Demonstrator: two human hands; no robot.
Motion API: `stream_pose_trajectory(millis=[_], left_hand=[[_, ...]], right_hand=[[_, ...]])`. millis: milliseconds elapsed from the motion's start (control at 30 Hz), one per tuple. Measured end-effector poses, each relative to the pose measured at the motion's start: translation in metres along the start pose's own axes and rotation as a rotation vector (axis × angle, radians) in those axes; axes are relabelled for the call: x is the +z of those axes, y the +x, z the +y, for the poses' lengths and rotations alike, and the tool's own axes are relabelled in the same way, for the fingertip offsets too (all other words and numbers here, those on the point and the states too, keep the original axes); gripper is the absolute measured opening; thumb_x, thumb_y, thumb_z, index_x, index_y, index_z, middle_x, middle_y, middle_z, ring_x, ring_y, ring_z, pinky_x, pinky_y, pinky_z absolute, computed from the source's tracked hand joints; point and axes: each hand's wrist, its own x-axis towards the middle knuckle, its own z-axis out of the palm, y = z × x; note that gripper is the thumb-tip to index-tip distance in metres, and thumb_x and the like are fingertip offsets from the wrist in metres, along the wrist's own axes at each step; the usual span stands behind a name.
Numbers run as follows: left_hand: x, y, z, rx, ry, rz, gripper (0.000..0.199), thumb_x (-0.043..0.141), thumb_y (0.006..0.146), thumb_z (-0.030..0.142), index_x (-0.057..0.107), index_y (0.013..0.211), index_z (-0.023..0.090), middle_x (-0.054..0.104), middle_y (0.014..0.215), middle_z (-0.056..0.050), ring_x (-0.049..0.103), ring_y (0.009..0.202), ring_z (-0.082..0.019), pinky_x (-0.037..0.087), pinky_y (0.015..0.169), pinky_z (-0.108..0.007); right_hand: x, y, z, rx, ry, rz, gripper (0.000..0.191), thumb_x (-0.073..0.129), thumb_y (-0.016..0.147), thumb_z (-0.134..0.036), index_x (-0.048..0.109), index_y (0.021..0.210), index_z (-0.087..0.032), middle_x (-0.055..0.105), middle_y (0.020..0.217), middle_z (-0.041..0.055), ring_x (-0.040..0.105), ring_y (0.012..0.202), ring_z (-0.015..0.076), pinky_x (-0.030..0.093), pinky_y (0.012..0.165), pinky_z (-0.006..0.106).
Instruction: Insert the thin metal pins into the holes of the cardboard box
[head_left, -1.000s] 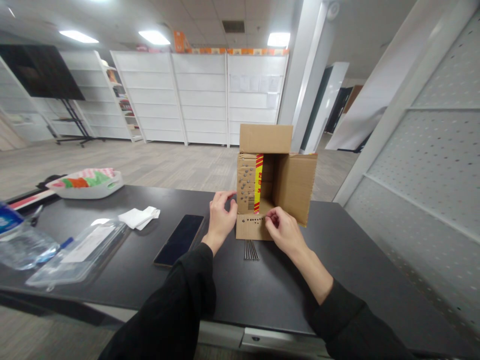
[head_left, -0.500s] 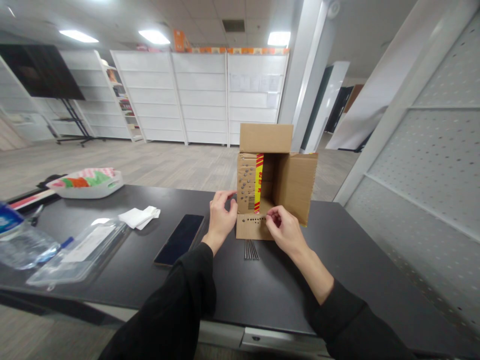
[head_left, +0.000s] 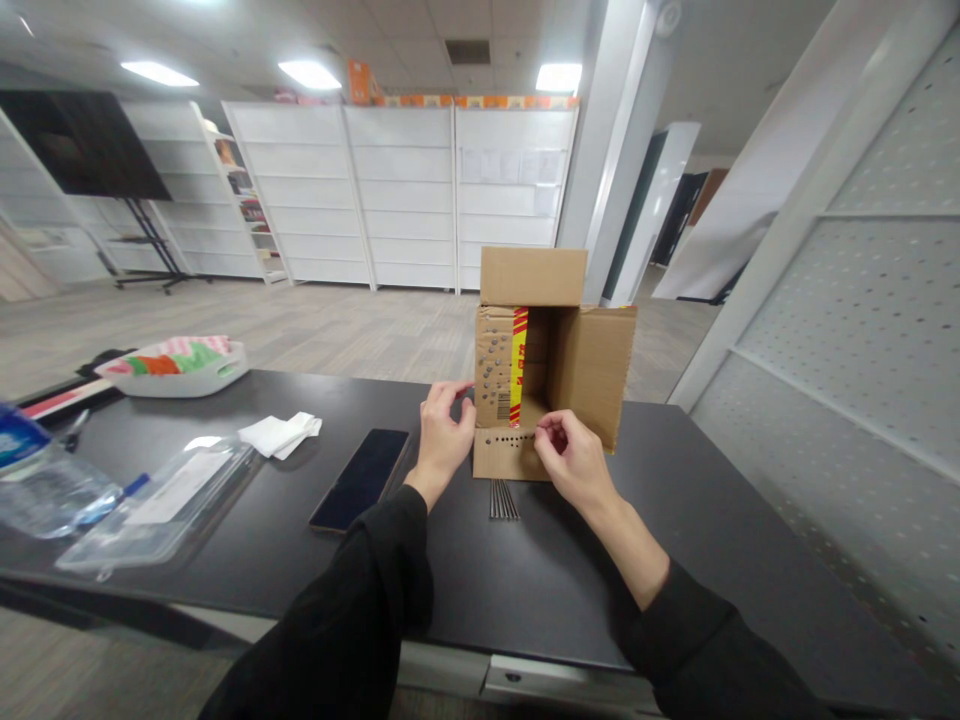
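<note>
An open cardboard box (head_left: 600,375) stands on the dark table, its mouth facing me. My left hand (head_left: 444,425) is at the box's left side, thumb and fingers apart, fingertips against its edge. My right hand (head_left: 574,450) is pinched over the front flap (head_left: 506,465); whatever is between thumb and forefinger is too small to make out. Rows of small dark dots, holes or nail heads, cross that flap. Dark round spots dot the left flap (head_left: 491,365) beside red-and-yellow tape (head_left: 517,370). Several long thin metal nails (head_left: 504,500) lie side by side just before the flap.
Left of my left arm lies a phone (head_left: 360,480). Farther left are crumpled tissue (head_left: 281,434), a clear plastic case (head_left: 161,505), a water bottle (head_left: 49,490) and a white basket (head_left: 180,380) with coloured packets. A perforated panel (head_left: 862,350) rises at the right.
Hardly anything differs. My right hand has kept its pinch over the front flap, shifting at most slightly. My left hand stays against the box, and the nails lie as before.
</note>
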Motion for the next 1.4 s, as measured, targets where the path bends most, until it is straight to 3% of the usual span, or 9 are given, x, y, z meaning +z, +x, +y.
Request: stream_pose_trajectory(millis=[333, 933, 1400], left_hand=[[0.000, 0.000, 0.000, -0.004, 0.002, 0.002, 0.025, 0.053, 0.082, 0.010, 0.066, 0.102, 0.020, 0.067, 0.098, -0.005, 0.062, 0.094, -0.019, 0.048, 0.089, -0.039], [0.000, -0.001, -0.003, 0.005, 0.003, 0.010, 0.026, 0.053, 0.082, 0.009, 0.066, 0.102, 0.019, 0.067, 0.098, -0.006, 0.062, 0.094, -0.018, 0.048, 0.088, -0.037], [0.000, -0.002, -0.006, -0.024, 0.012, 0.006, 0.025, 0.053, 0.082, 0.010, 0.066, 0.101, 0.020, 0.067, 0.102, -0.006, 0.062, 0.101, -0.020, 0.047, 0.089, -0.037]], right_hand=[[-0.001, 0.001, -0.004, -0.009, 0.026, 0.084, 0.009, 0.053, 0.086, -0.029, 0.054, 0.086, -0.021, 0.064, 0.076, 0.0035, 0.060, 0.070, 0.0172, 0.045, 0.064, 0.029], [-0.006, -0.005, -0.009, -0.033, 0.065, 0.043, 0.005, 0.055, 0.083, -0.026, 0.054, 0.085, -0.021, 0.063, 0.076, 0.0024, 0.058, 0.069, 0.0160, 0.045, 0.063, 0.028], [-0.025, -0.029, -0.009, -0.170, 0.033, -0.108, 0.007, 0.055, 0.079, -0.015, 0.052, 0.079, -0.021, 0.057, 0.075, -0.0003, 0.054, 0.066, 0.0136, 0.043, 0.063, 0.026]])
